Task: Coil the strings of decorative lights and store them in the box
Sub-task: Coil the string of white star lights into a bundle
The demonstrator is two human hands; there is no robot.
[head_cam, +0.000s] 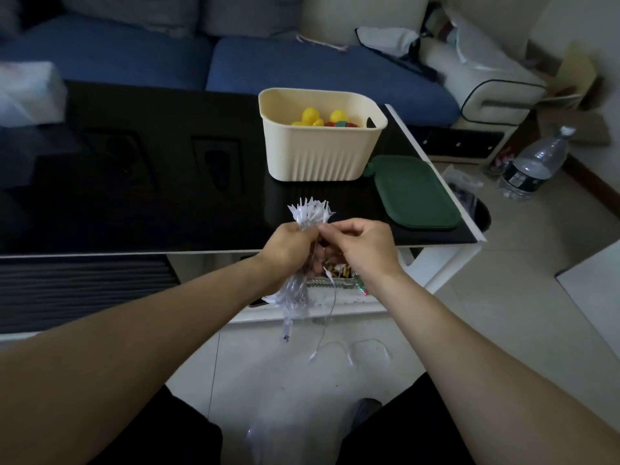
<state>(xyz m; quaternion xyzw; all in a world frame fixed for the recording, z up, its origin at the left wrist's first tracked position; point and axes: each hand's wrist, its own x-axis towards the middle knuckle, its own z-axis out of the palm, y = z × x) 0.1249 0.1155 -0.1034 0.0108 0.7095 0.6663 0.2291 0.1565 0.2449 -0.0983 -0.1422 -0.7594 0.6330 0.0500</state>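
My left hand [288,245] grips a bundle of clear light string [310,213] folded into a hank, its white bulb tips sticking up above the fist and loops hanging below the wrist. My right hand [357,245] pinches the wire of the same string right beside the left thumb. A loose thin strand [330,307] trails down toward the floor. Both hands hover over the near edge of the black table [151,196]. The cream ribbed box [320,135] stands open on the table beyond the hands, with yellow and coloured items inside. Its green lid [416,193] lies flat to its right.
A blue sofa [302,68] runs behind the table. A large water bottle [536,166] stands on the floor at the right, near a cardboard box [577,92]. A shelf under the table holds small clutter [339,275]. My knees are at the bottom edge.
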